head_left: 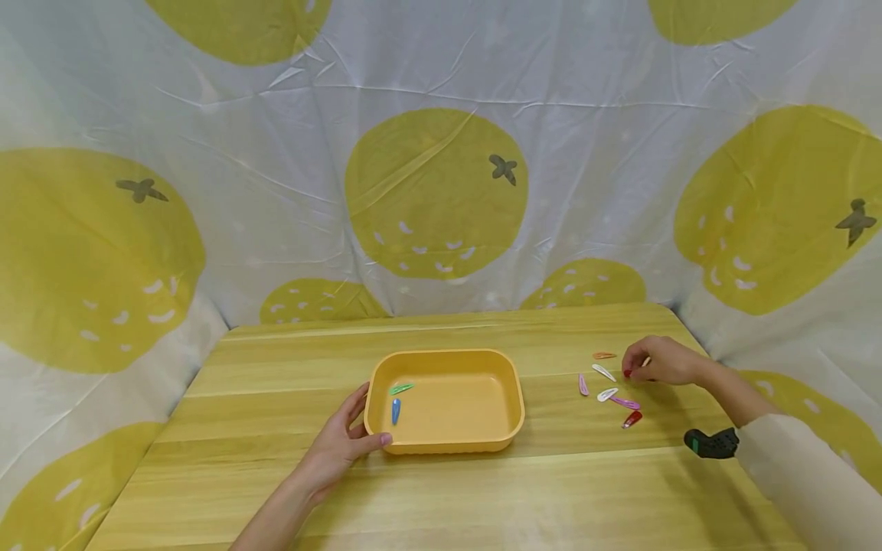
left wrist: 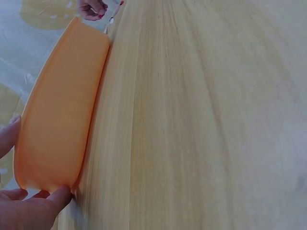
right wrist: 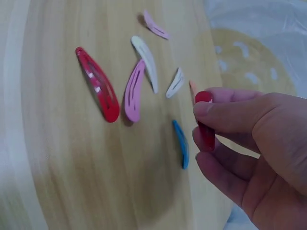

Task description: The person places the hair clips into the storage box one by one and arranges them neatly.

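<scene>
- The wooden table (head_left: pixel 455 497) lies under both hands, pale yellow with grain bands running crosswise, its far corners rounded; a soft shadow falls on it below the right forearm.
- Beyond the hands and out to either side hangs a pale cloth (head_left: pixel 586 191), creased, printed with big yellow fruit-like rounds bearing white dashes and dark star-shaped marks.
- The left hand (head_left: pixel 338 448) grips the yellow tray (head_left: pixel 455 405) at its nearest end, thumb at the near corner, fingers along the outer wall; the tray stands on the table, to that hand's right.
- Inside the tray, at the end by the left hand, lie a green clip (head_left: pixel 401 389) and a blue clip (head_left: pixel 396 411).
- The right hand (head_left: pixel 661 361) pinches a red clip (right wrist: pixel 206 124) between thumb and fingers, well apart from the tray.
- Scattered on the table just left of and nearer than the right hand are white, pink and red clips (head_left: pixel 632 418); an orange clip (head_left: pixel 604 355) lies slightly beyond.
- A black object (head_left: pixel 711 443) with a green patch shows beside the right sleeve (head_left: pixel 806 467).
</scene>
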The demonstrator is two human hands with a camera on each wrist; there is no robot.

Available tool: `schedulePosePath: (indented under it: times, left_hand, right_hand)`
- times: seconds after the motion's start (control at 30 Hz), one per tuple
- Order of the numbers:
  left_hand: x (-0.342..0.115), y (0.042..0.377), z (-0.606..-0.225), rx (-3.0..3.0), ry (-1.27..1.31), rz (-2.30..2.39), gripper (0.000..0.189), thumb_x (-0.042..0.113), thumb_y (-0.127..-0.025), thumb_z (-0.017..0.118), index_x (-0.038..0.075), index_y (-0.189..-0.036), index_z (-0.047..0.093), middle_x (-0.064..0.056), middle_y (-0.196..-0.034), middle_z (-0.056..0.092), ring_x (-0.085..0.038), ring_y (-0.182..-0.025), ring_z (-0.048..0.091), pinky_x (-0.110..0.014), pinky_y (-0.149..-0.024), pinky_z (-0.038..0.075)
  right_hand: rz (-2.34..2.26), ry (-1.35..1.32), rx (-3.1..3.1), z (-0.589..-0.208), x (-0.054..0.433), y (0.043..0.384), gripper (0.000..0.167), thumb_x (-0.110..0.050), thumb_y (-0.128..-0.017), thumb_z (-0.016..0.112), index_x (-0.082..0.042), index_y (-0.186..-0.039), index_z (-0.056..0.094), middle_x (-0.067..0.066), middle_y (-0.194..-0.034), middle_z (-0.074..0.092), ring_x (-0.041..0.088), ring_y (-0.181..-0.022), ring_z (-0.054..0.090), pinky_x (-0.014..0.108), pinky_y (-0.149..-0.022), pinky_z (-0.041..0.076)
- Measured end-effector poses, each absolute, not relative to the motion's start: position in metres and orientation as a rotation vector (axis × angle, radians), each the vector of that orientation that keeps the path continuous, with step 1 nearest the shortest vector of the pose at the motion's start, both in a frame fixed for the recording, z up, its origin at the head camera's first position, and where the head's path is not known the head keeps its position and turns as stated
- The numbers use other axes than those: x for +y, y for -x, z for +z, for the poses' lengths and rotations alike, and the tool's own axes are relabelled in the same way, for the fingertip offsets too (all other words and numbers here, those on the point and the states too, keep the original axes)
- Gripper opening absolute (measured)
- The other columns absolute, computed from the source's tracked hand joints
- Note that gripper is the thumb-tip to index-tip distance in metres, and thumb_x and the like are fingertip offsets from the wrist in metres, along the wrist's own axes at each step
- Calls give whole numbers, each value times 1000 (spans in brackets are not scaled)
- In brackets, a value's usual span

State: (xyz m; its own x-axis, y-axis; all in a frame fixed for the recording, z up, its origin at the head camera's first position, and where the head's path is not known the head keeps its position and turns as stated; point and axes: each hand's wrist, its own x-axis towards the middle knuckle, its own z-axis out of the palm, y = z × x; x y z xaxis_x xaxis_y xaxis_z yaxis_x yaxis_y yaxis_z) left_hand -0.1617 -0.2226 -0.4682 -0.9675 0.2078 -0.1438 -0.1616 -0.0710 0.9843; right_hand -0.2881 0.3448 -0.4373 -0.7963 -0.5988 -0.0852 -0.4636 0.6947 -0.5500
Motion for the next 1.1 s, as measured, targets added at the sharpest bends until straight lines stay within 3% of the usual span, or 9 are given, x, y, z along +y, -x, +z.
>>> schedulePosePath:
  times: [0.3,0.6,0.83,1.1]
  left_hand:
    - [-223,161,-468,1949,-57,2129,102,-6,-89,78,8,-166,14,-21,-169,15,-44,-137,47,-34,-94,54]
    - [-223,160,-466,1965,-62,2127,102,-5,-88,79,7,-166,14,-21,-169,16,-44,-136,47,-33,-94,54]
    - [-223,159,-466,1974,-50,2115,102,-4,-89,80,8,-166,14,-21,-168,17,-44,-136,48,-34,-94,54]
    - [-222,159,-467,1976,-56,2122,101,-5,-89,79,7,-165,14,-22,-168,16,-45,-136,47,-34,-94,54]
  right_hand:
    - [-794,845,2650,-420,334,294,6,3,-95,69,-2,-94,72,4,-85,72,18,-71,64,28,-64,52]
    - [-795,822,2645,-405,321,298,6,1,-94,70,-4,-94,67,3,-76,68,17,-63,59,29,-58,48]
    - [-819,817,2606,-400,303,298,6,3,-92,69,-2,-93,65,5,-75,68,31,-67,64,29,-60,50]
    - [-833,904,2580,-396,280,300,10,3,-94,68,-4,-100,71,1,-83,69,26,-71,67,29,-64,54]
